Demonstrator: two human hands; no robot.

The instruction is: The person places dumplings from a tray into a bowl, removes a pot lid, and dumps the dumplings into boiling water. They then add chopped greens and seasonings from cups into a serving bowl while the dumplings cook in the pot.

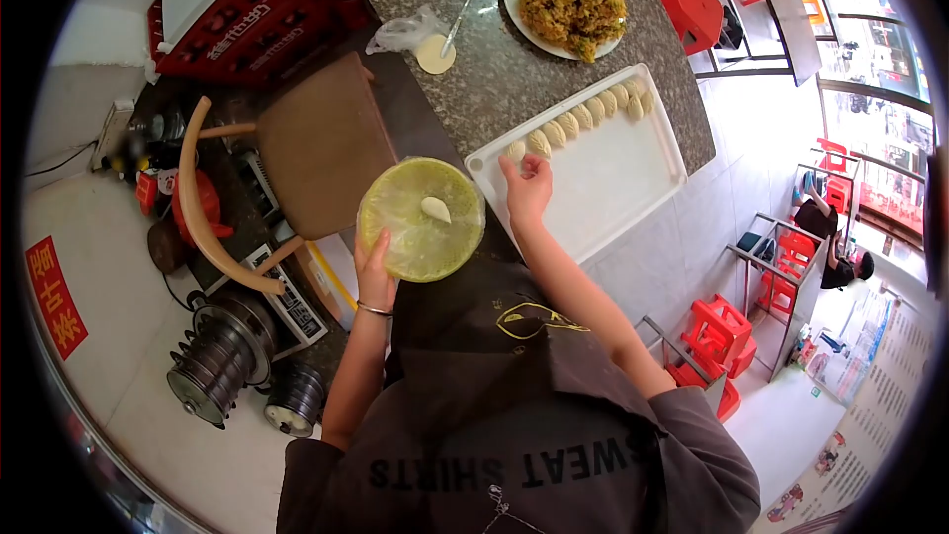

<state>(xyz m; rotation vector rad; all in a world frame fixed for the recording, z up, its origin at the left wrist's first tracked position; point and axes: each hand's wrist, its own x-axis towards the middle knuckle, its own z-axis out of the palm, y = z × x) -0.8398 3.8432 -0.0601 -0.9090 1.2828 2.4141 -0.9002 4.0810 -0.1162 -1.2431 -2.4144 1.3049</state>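
My left hand [374,275] is wrapped round the side of a yellow-green bowl [372,200] lined with clear plastic. One pale, half-moon piece of dough [435,210] rests inside it. Over the left part of a white tray [603,193], my right hand [529,188] has its fingers curled at a small pleated dumpling [516,150], the nearest in the line. From there a row of similar dumplings [581,117] runs along the tray's far side, with a few bunched at the right end.
Beyond the tray, a white plate holds a heap of chopped filling [568,0] on the speckled counter [465,89]. A spoon [461,20] lies by a round dough wrapper [435,54] and a plastic bag [405,32]. A wooden chair [326,148] stands left, near stacked steamers [222,356].
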